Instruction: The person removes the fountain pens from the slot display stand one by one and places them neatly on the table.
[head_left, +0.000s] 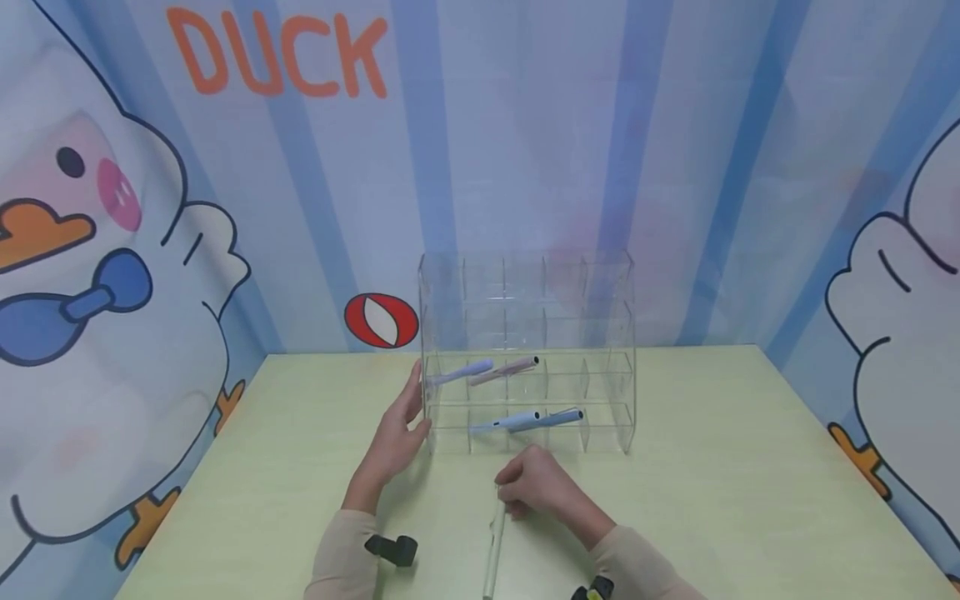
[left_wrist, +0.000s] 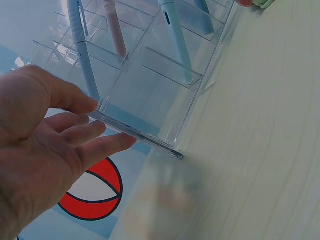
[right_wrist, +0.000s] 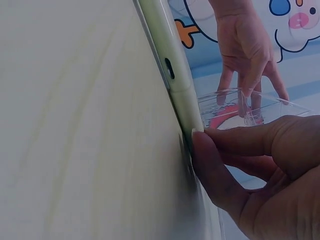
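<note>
A clear acrylic pen rack (head_left: 603, 427) with divided shelves stands upright at the back of the table. My left hand (head_left: 393, 442) grips its left side panel, thumb and fingers at the edge (left_wrist: 140, 135) in the left wrist view. In front of the rack, my right hand (head_left: 540, 483) pinches one end of a pale green pen (head_left: 492, 546) between thumb and fingertips. The pen lies low along the tabletop, pointing toward me. A lilac pen (head_left: 476, 367) and a pinkish pen (head_left: 510, 370) lean in a middle shelf; a light blue pen (head_left: 517, 420) and a darker blue pen (head_left: 562, 417) occupy the bottom one.
The pale yellow-green wood-grain table (head_left: 712, 492) extends to both sides. Behind it hangs a blue striped backdrop (head_left: 517, 150) with duck drawings. Black straps with small devices (head_left: 397, 550) are on both wrists.
</note>
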